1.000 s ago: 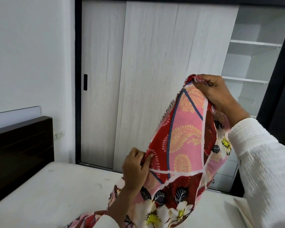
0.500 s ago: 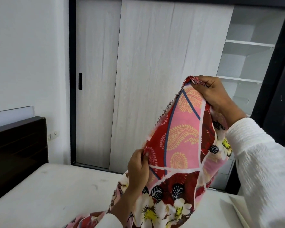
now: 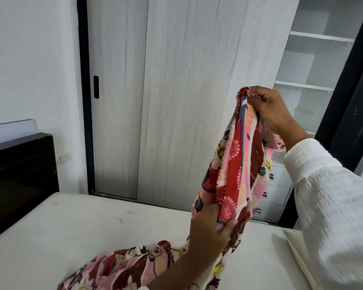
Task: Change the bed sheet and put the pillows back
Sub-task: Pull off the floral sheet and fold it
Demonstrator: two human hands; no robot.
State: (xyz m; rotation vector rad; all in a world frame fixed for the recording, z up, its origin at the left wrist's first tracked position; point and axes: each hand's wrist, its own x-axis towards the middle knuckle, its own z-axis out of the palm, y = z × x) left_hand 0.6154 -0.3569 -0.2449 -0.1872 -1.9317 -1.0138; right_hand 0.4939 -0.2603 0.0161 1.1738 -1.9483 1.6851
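A red and pink floral bed sheet hangs bunched between my two hands above the bare white mattress. My right hand pinches a frayed corner of the sheet up high. Lower down, my left hand grips the gathered cloth, fingers curled round it. The rest of the sheet trails down onto the mattress at the bottom of the view. No pillows are in view.
A dark wooden headboard stands at the left. Behind the bed is a pale sliding wardrobe, open at the right onto white shelves and drawers. A folded white cloth lies at the mattress's right.
The sheet, stretched wide between my hands before, is now gathered into a narrow bunch. My left hand moved right and lower along the edge. The right hand kept its corner.
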